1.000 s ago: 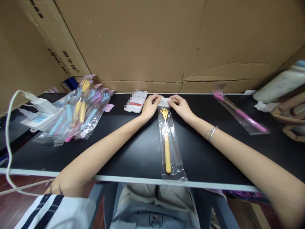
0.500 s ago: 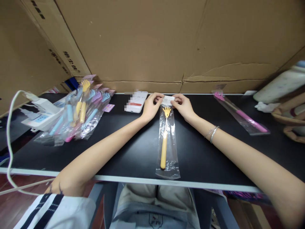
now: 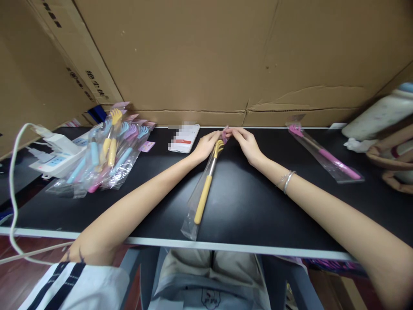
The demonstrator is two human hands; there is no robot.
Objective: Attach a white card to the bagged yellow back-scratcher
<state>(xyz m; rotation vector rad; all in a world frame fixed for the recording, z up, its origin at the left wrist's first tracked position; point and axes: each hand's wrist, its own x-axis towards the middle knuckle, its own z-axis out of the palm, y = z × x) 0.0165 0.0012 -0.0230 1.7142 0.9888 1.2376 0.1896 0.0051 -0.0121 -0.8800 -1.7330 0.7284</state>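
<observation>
A yellow hand-shaped back scratcher [image 3: 206,182] lies in a clear plastic bag [image 3: 192,212] on the black table [image 3: 258,206]. Its handle slants toward the near left edge. My left hand [image 3: 206,145] and my right hand [image 3: 247,144] both pinch the bag's top end, where a small pink header card shows between the fingertips. A silver bracelet sits on my right wrist.
A pile of bagged scratchers [image 3: 108,148] in yellow, blue and pink lies at the left, beside a white power strip [image 3: 53,159] with a cable. A white phone [image 3: 183,137] rests behind my left hand. One bagged pink scratcher [image 3: 324,153] lies at the right. Cardboard walls stand behind.
The bagged yellow scratcher has turned: its lower end swung to the left and it rolled onto its side. The header card at the top has gone from flat white to a folded pink edge.
</observation>
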